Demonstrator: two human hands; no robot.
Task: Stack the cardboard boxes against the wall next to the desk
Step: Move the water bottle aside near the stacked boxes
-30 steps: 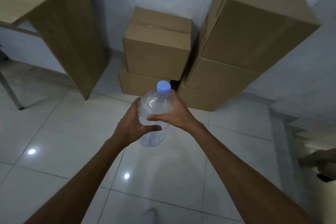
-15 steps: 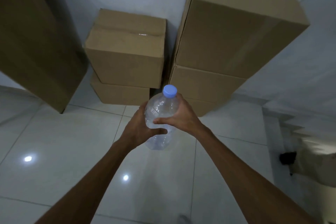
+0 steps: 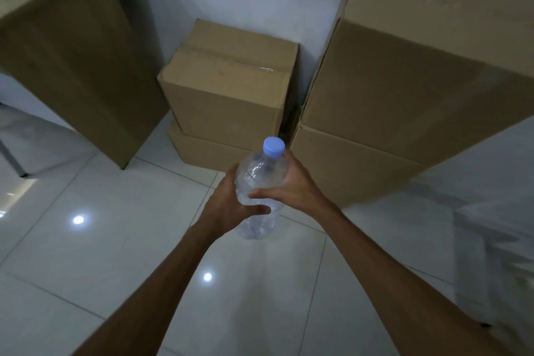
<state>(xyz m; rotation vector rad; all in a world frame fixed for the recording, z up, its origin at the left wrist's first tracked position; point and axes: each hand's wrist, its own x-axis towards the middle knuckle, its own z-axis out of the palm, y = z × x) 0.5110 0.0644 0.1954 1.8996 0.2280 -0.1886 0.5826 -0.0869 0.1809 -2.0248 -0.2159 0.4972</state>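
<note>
White tiled floor; stacked boxes stand straight ahead, seemingly equidistant, while left hand and right hand both grip an upright bottle.

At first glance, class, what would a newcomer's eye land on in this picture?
First, the clear plastic bottle with its blue cap, gripped at centre by the left hand and right hand. Behind it, two stacks of cardboard boxes against the wall: a shorter one and a taller one to its right.
</note>
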